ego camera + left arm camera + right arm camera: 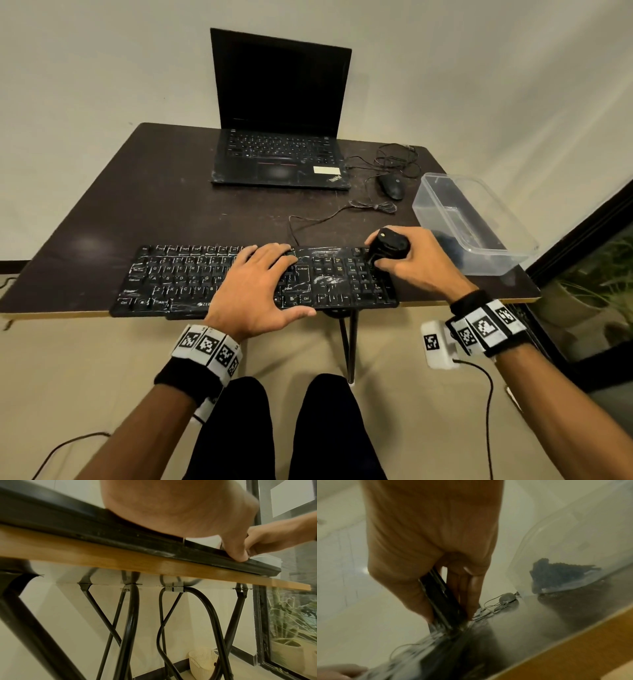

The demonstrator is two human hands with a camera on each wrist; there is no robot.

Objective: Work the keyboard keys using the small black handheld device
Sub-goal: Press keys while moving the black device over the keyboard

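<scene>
Keyboard [219, 281] along counter's [102, 212] near edge; laptop [279, 137] behind it at far edge. Mouse [390, 186] right of laptop. Tub [479, 253] at right edge, beside keyboard's right end.

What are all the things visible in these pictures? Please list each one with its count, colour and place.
keyboard: one, black, worn white marks, at the table's near edge
small black handheld device: one, black, over the keyboard's right end
table: one, dark top, pale wooden edge, black metal legs
laptop: one, black, open, screen dark, at the far edge
mouse: one, black, wired, right of the laptop
plastic container: one, clear, at the table's right side, something dark inside
basket: one, cream, on the floor under the table
left hand: one, lies flat on the keyboard's middle
right hand: one, fingers grip the device
wrist bands: two, black and white markers, one per wrist
</scene>
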